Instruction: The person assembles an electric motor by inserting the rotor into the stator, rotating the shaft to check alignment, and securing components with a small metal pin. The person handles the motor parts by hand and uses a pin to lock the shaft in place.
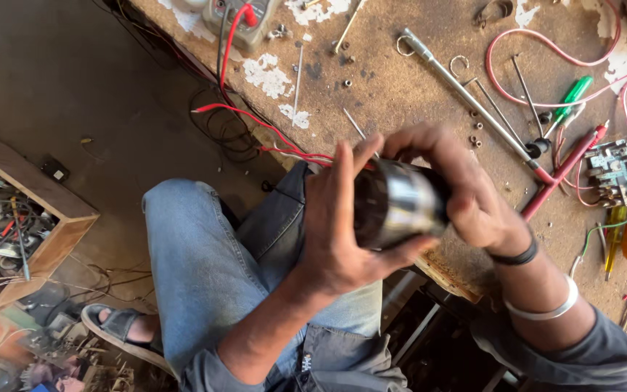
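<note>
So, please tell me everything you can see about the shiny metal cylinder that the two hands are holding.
The metal cylinder is short and round, with a polished, silver-looking side that reflects light; its left part looks dark, perhaps an open end, but that is unclear. It lies roughly sideways, held in the air above the person's lap at the edge of the worn workbench. The left hand wraps it from the left and below, with the thumb underneath. The right hand covers its right end, with fingers over the top.

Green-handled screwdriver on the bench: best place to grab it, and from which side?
Take the green-handled screwdriver by its green handle, coming straight down from above. It lies flat on the workbench with the handle uppermost; a pink wire crosses close by, so a sideways approach looks likelier to snag.
</note>
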